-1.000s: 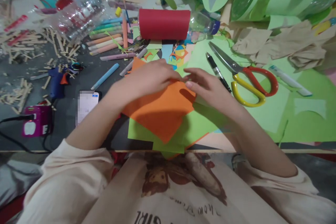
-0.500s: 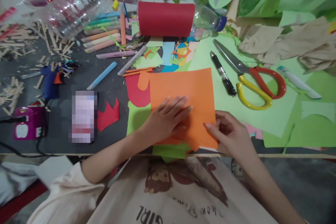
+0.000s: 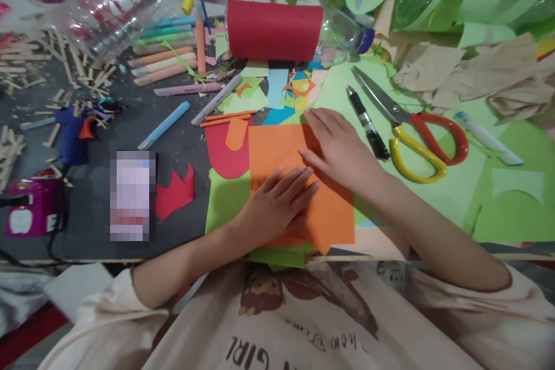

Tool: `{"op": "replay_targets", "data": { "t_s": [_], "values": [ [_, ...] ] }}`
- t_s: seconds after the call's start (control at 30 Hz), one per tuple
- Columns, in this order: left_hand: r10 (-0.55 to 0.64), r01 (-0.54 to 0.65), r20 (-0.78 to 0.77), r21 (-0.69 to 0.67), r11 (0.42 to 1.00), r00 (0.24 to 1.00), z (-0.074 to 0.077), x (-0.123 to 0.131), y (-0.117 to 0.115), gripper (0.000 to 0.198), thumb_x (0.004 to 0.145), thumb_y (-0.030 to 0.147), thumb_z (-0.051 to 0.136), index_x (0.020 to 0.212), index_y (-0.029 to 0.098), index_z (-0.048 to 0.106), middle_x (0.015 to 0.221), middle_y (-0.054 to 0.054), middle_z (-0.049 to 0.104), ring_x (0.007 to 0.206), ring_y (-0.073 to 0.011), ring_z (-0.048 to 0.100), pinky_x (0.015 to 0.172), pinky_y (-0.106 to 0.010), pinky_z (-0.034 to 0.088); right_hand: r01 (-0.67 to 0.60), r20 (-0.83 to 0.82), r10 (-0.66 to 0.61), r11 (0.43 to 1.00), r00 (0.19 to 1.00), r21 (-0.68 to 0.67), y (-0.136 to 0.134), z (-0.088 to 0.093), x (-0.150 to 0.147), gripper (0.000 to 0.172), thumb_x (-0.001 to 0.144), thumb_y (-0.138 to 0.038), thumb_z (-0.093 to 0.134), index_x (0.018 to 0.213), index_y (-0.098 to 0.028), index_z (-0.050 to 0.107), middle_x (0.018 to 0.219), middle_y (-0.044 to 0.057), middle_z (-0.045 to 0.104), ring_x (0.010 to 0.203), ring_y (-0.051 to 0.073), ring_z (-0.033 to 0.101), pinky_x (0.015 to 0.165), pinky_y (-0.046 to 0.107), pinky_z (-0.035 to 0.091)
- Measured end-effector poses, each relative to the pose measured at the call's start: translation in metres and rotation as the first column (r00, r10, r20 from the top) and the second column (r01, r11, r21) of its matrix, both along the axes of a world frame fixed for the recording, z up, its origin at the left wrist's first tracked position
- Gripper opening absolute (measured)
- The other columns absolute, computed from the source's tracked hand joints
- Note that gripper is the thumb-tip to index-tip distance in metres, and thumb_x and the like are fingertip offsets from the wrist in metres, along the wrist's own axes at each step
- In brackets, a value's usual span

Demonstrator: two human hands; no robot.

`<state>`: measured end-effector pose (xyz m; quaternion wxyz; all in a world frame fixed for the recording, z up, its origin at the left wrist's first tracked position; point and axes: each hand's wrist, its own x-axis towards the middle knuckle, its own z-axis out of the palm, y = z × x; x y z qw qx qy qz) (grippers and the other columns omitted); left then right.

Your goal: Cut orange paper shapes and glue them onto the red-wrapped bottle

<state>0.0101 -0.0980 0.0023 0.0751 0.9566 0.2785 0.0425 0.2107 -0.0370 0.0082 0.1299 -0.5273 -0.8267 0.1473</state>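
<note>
An orange sheet of paper [image 3: 277, 144] lies in front of me at the table's near edge, over green paper. My left hand [image 3: 277, 199] rests on its lower middle, palm down with the fingers stretched out. My right hand [image 3: 336, 141] lies on the upper right part of the sheet, fingers extended toward its far edge. Neither hand grips anything. Just left of the sheet is a red rounded paper piece [image 3: 221, 150] with a small orange piece [image 3: 236, 134] on it. Below the left hand, green paper [image 3: 277, 256] sticks out past the table edge.
Scissors [image 3: 396, 115] and a black pen [image 3: 366, 121] lie to the right. A red-wrapped bottle [image 3: 274, 30] lies at the back. At left are a phone [image 3: 132, 196], a red paper crown [image 3: 177, 192], a blue glue gun [image 3: 71, 136], markers [image 3: 165, 124] and wooden sticks.
My right hand has moved from the sheet's lower right edge up and inward onto its upper right part, now lying flat. The left hand stays in place on the paper.
</note>
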Motion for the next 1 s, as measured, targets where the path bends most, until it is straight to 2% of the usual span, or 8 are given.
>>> {"op": "replay_targets", "data": {
  "t_s": [0.1,0.2,0.3,0.53,0.77,0.87,0.93,1.0],
  "values": [
    [0.003,-0.003,0.020,0.007,1.000,1.000,-0.001,-0.002,-0.001,0.049,0.100,0.031,0.044,0.146,0.013,0.044,0.153,-0.019,0.047,0.143,-0.0281,0.046,0.116,-0.047,0.038,-0.037,0.023,0.037,0.999,0.999,0.003,0.012,-0.004,-0.009,0.049,0.094,-0.038,0.048,0.135,-0.011,0.054,0.147,0.019,0.054,0.139,0.036,0.047,0.116,0.056,0.036],
    [0.014,-0.014,0.027,0.004,1.000,1.000,-0.003,-0.004,-0.002,0.050,0.100,0.033,0.044,0.146,0.014,0.044,0.153,-0.017,0.049,0.143,-0.0274,0.046,0.116,-0.045,0.038,-0.018,-0.011,0.018,1.000,1.000,0.024,0.012,-0.003,-0.012,0.035,0.096,-0.036,0.046,0.121,-0.020,0.063,0.140,0.014,0.061,0.131,0.034,0.054,0.110,0.054,0.043],
    [0.024,-0.024,0.040,0.002,1.000,0.999,-0.005,-0.004,-0.003,0.050,0.100,0.035,0.045,0.145,0.014,0.045,0.151,-0.017,0.051,0.143,-0.0271,0.046,0.116,-0.045,0.039,-0.016,-0.042,0.018,0.998,0.999,0.056,0.007,0.000,-0.012,0.029,0.096,-0.030,0.046,0.115,-0.018,0.064,0.132,0.015,0.066,0.124,0.033,0.059,0.105,0.052,0.047],
    [0.044,-0.053,0.153,0.056,0.997,0.987,-0.006,-0.001,-0.003,0.040,0.099,0.036,0.047,0.128,0.011,0.058,0.133,-0.017,0.066,0.132,-0.0276,0.057,0.111,-0.045,0.046,-0.114,-0.047,0.134,0.947,0.990,0.299,-0.022,0.004,-0.011,0.027,0.099,-0.023,0.045,0.113,-0.012,0.064,0.118,0.018,0.072,0.112,0.030,0.066,0.098,0.048,0.053],
    [0.003,-0.070,0.411,0.149,0.986,0.912,0.004,-0.002,0.002,0.016,0.092,0.020,0.060,0.106,0.012,0.062,0.092,-0.006,0.074,0.089,-0.0190,0.068,0.088,-0.032,0.054,-0.116,-0.034,0.135,0.937,0.990,0.331,-0.050,-0.007,-0.006,0.027,0.098,-0.018,0.049,0.122,-0.014,0.060,0.128,0.018,0.069,0.123,0.029,0.062,0.101,0.049,0.052],
    [0.089,-0.157,0.397,0.142,0.977,0.913,0.005,-0.002,0.003,0.033,0.094,0.024,0.057,0.122,0.006,0.056,0.108,-0.014,0.072,0.108,-0.0222,0.066,0.101,-0.035,0.049,-0.131,-0.048,0.153,0.943,0.987,0.307,-0.053,-0.015,-0.003,0.030,0.097,-0.020,0.051,0.125,-0.013,0.060,0.132,0.019,0.067,0.128,0.030,0.058,0.104,0.051,0.051],
    [0.173,-0.220,0.302,0.130,0.967,0.937,0.002,-0.002,0.003,0.046,0.097,0.028,0.051,0.135,0.002,0.047,0.125,-0.021,0.067,0.128,-0.0257,0.059,0.111,-0.039,0.042,-0.135,-0.048,0.156,0.945,0.987,0.298,-0.053,-0.019,-0.002,0.033,0.097,-0.019,0.051,0.128,-0.013,0.060,0.134,0.019,0.066,0.131,0.030,0.056,0.106,0.052,0.050],
    [0.225,-0.252,0.199,0.123,0.960,0.954,-0.001,-0.002,0.003,0.054,0.099,0.033,0.046,0.141,0.000,0.042,0.135,-0.024,0.061,0.137,-0.0289,0.052,0.116,-0.042,0.036,-0.136,-0.041,0.156,0.939,0.987,0.315,-0.053,-0.021,-0.002,0.034,0.096,-0.018,0.052,0.128,-0.013,0.061,0.134,0.018,0.067,0.131,0.030,0.056,0.106,0.051,0.050]
  ]
}}
